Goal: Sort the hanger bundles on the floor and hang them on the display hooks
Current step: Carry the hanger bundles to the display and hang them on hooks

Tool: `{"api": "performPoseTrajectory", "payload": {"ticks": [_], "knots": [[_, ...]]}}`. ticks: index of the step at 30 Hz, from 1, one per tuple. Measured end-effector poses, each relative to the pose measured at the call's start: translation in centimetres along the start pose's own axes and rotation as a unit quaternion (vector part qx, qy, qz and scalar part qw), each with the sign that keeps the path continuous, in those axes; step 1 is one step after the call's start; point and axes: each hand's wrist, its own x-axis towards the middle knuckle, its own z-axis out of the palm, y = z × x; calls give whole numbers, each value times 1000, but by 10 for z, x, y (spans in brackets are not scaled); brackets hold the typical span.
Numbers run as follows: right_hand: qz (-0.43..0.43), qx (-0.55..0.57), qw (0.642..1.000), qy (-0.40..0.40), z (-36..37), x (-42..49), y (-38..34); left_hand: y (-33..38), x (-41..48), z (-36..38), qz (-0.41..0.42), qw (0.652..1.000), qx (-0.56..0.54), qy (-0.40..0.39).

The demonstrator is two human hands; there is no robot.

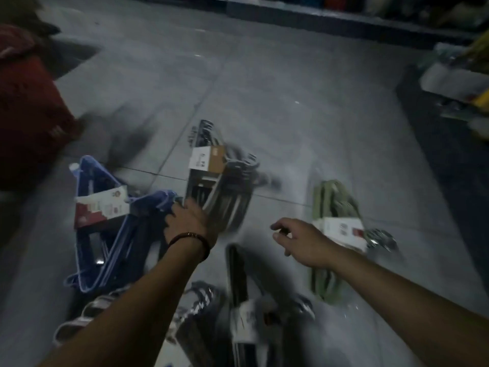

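Several hanger bundles lie on the grey tiled floor. A blue bundle [105, 223] with a red and white label lies at the left. A grey bundle [219, 176] with a brown and white card lies in the middle. An olive green bundle [333, 205] lies at the right, and a dark bundle [243, 308] lies near the bottom. My left hand [189, 221], a dark bracelet on its wrist, reaches between the blue and grey bundles, fingers on the blue one's end; blur hides the grip. My right hand [299, 239] hovers over the floor beside the green bundle, fingers loosely curled, holding nothing.
A red bag or garment [29, 112] sits at the far left. Shelf bases and blurred goods [455, 75] run along the back and right. A sandalled foot [79, 321] shows at the bottom left. Bare floor tiles [264, 88] stretch beyond the bundles.
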Motion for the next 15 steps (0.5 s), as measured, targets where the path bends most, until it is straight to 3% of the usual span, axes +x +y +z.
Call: {"api": "performPoseTrajectory", "payload": {"ticks": [4, 9, 12, 15], "knots": [[68, 84, 991, 81, -33, -143, 48, 69, -122, -6, 175, 974, -2, -148], [171, 174, 951, 192, -58, -312, 125, 139, -277, 4, 348, 914, 27, -206], [229, 202, 917, 256, -46, -399, 178, 172, -345, 12, 430, 866, 74, -243], [297, 219, 889, 272, -11, -460, 231, 207, -403, 8, 477, 808, 117, -325]]}}
